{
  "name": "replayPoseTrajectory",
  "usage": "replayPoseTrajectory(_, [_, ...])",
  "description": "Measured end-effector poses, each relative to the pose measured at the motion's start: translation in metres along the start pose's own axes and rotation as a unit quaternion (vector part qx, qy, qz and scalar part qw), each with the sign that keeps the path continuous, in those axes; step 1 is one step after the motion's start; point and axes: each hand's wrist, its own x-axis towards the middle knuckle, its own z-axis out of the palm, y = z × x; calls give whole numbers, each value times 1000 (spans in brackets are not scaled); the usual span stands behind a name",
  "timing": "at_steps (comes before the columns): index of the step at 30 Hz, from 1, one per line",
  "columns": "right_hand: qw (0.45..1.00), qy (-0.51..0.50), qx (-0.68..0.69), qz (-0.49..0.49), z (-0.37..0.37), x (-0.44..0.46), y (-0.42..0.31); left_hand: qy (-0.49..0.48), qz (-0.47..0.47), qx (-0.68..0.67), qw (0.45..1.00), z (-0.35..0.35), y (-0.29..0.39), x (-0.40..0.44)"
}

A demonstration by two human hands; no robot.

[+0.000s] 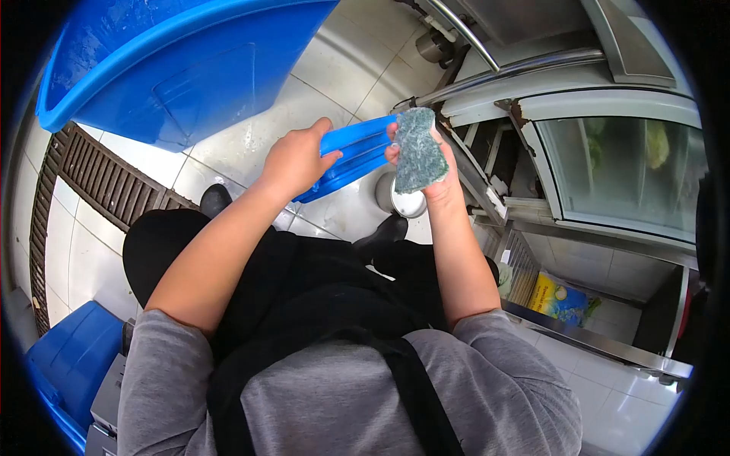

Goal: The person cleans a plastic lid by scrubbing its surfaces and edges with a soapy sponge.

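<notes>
A blue plastic piece with ridges along its length, perhaps a lid, is held up in front of my legs. Its left end is gripped by my left hand, thumb on the near side. At the other end, my right hand has a green scouring pad in its palm, worn and wet-looking. Fingertips of that hand show at the pad's left edge, by the blue piece; whether they also grip it I cannot tell. Below the pad, a white-topped round container stands on the floor near my boot.
A large blue tub stands at the upper left, above a brown drain grate. On the right are a glass-doored cabinet and a metal rack with a yellow and blue bag. Another blue bin sits lower left. The tiled floor looks wet.
</notes>
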Motion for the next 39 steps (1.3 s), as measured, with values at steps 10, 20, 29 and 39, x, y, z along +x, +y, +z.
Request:
replayPoseTrajectory(10, [991, -73, 94, 67, 7, -32, 20, 38, 10, -19, 999, -1, -11, -2])
replayPoseTrajectory(20, [994, -42, 60, 78, 23, -44, 19, 1, 2, 9, 1000, -6, -6, -7])
replayPoseTrajectory(29, [911, 63, -248, -323, 58, -33, 37, 22, 5, -16, 1000, -7, -15, -8])
replayPoseTrajectory(39, [447, -100, -768, -448, 4, 20, 92, 29, -7, 20, 999, -17, -21, -3])
